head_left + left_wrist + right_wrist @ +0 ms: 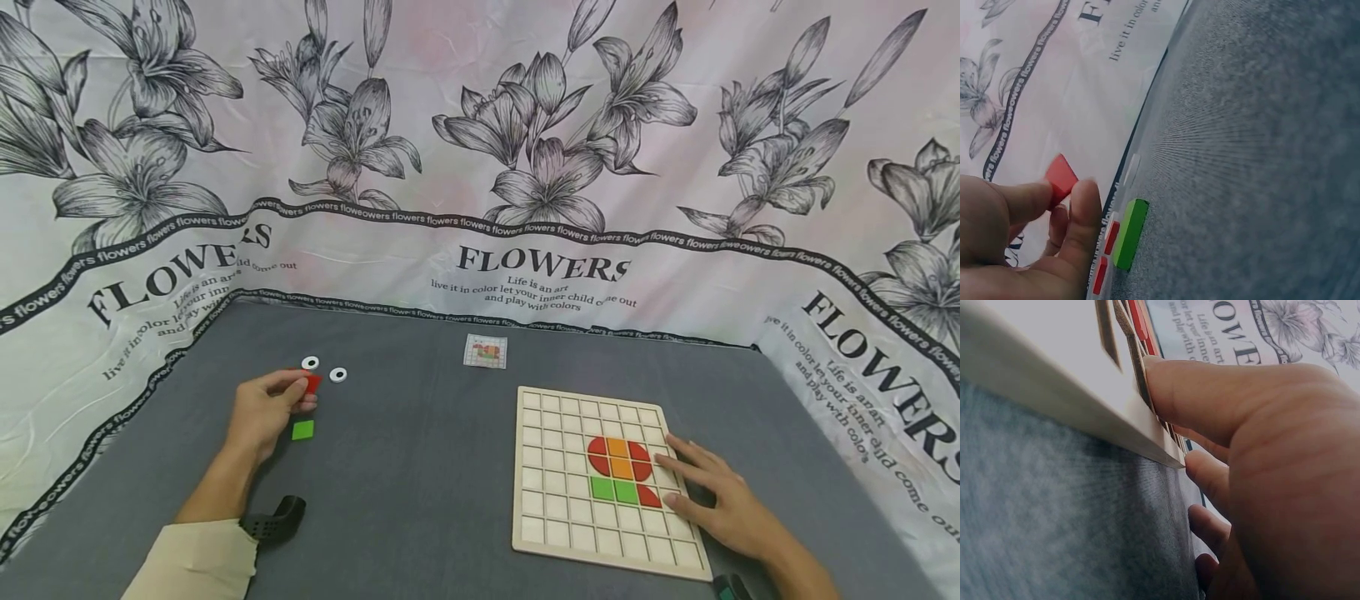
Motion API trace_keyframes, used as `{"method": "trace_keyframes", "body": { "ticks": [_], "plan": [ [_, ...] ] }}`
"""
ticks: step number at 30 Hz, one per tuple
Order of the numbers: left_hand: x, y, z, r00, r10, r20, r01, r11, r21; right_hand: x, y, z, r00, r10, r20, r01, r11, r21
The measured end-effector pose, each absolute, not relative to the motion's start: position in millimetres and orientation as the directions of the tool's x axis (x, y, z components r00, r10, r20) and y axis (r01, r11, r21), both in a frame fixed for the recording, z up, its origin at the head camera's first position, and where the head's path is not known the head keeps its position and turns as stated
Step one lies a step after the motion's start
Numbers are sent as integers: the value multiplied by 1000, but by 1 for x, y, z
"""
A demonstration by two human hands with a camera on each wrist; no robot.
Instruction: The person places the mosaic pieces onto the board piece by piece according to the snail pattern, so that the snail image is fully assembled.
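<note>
Between thumb and fingertips, my left hand (258, 412) pinches a flat red piece (1061, 178), raised above the table. Beneath that hand lies a green square piece (302, 429). The left wrist view also shows two red pieces (1111, 237) beside the green one; in the head view the hand hides them. My right hand (723, 496) rests at the right edge of a wooden grid board (536, 500), its fingers extended over the rim. On the board, red curved pieces (597, 457) flank orange squares (618, 458). Below them sit two green squares (613, 490) and a red quarter-round (648, 497).
Two white eye discs with black centres (338, 375) lie just past my left hand. A small picture card (485, 351) is at the back of the grey table (405, 467). Flower-printed cloth (525, 275) walls in the back and sides.
</note>
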State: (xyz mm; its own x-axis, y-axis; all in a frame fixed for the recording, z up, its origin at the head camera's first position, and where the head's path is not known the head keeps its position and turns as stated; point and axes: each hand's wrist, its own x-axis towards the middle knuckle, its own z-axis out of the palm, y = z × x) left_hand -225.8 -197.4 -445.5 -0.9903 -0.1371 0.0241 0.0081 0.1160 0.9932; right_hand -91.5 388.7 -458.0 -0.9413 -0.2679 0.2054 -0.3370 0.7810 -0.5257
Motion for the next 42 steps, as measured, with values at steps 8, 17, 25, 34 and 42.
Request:
{"method": "trace_keyframes", "body": {
  "ticks": [8,17,25,34,42],
  "plan": [
    [-225,-196,-448,-997,-23,67,68,-42,997,-92,389,-458,-941,-270,204,-338,775,-533],
    [-224,-191,-444,-996,22,84,83,-49,995,-93,390,-457,-938,-276,212,-347,774,-529],
    [-216,-178,-440,-991,29,134,133,-39,990,-92,388,-458,-931,-288,223,-364,767,-529],
    [-207,-157,-441,-986,107,126,125,-19,992,-91,389,-460,-932,-286,222,-362,771,-524],
    [-199,-123,-437,-991,122,55,53,-17,998,-90,391,-461,-927,-291,237,-374,763,-528]
  ]
}}
